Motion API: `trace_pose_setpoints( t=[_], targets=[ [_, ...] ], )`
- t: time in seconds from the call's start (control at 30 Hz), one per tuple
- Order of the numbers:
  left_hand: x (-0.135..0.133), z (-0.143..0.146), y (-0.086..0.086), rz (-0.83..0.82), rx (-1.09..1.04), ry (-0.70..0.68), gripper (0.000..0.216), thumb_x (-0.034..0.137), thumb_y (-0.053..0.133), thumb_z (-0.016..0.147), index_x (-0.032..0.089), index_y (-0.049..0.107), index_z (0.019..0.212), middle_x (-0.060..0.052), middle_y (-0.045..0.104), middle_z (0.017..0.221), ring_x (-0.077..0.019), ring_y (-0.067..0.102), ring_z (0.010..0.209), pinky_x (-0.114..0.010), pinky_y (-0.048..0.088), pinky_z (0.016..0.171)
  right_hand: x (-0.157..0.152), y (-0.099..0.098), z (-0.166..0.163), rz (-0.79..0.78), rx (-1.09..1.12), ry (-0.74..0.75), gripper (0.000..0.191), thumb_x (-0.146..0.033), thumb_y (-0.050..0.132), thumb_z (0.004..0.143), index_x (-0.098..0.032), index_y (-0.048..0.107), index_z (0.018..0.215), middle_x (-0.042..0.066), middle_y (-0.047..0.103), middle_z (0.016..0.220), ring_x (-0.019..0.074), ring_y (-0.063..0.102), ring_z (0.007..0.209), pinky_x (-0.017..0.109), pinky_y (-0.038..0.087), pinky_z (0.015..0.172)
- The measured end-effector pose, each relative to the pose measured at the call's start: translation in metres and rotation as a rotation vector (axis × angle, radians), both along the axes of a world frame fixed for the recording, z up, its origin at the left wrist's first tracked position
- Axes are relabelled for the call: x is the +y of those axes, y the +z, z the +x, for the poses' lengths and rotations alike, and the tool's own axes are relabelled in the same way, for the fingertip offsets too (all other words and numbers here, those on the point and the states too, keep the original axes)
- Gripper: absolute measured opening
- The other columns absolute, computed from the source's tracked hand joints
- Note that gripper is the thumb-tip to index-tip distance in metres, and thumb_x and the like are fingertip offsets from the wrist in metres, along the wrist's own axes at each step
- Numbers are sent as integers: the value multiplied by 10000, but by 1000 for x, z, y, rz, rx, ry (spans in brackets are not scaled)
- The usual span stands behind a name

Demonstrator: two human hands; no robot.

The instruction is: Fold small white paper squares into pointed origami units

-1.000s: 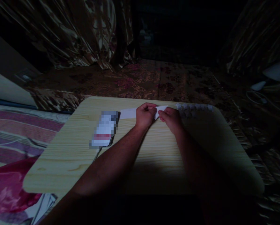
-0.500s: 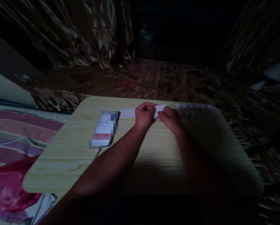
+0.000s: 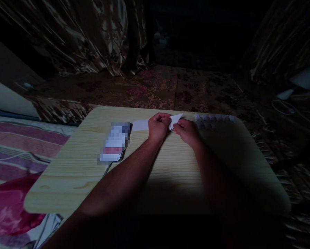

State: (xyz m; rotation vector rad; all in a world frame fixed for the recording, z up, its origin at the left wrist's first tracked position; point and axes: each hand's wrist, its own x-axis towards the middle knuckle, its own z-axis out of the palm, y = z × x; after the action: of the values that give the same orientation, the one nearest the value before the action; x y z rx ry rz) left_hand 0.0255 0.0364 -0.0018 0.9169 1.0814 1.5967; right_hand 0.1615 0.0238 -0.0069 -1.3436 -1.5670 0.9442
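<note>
A white paper strip (image 3: 140, 125) runs from near the phone to my left hand (image 3: 158, 127), whose fingers are closed on it. Beyond those fingers the paper's right end shows as a pointed, folded flap. My right hand (image 3: 186, 130) pinches the lower edge of that flap between thumb and forefinger. Both hands are above the far half of the light wooden table (image 3: 175, 162). Right of my right hand, several small folded white paper pieces (image 3: 214, 118) stand in two rows along the far edge. The creases under my fingers are hidden.
A phone (image 3: 114, 142), blurred out, lies left of my hands with a cable at its lower end. Left of the table is a striped bed cover (image 3: 22, 141) with a pink cloth (image 3: 12, 204). A curtain (image 3: 113, 34) hangs behind; a white lamp (image 3: 306, 77) stands far right.
My right fingers have shifted slightly down and left along the folded flap, and more of its white face shows. My left hand keeps its hold on the strip.
</note>
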Motion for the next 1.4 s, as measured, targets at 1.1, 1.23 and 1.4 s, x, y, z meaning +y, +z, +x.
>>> trace_pose_setpoints(
  t=[1.1,1.23,1.4],
  targets=[
    [1,-1,4,-12,-83,17,218,218,786,581,158,725,781,9,659,648,-94,541,555,-226,413,548,-9,10,-3,82,-198,108,225,-356,533,862,-214,518,688,-44,493,598,120,428,579,272,274,540],
    [1,-2,4,-3,-97,19,218,214,785,586,158,720,787,8,662,654,-96,553,559,-226,421,549,-10,7,-3,112,-194,131,245,-381,511,894,-215,522,715,-47,490,607,119,428,580,273,277,543],
    [0,-1,6,4,-120,22,228,209,780,588,160,700,796,17,647,637,-97,551,550,-228,425,547,-7,6,-1,53,-31,125,166,-362,582,824,-210,557,762,-32,572,663,127,495,614,260,344,569]
  ],
)
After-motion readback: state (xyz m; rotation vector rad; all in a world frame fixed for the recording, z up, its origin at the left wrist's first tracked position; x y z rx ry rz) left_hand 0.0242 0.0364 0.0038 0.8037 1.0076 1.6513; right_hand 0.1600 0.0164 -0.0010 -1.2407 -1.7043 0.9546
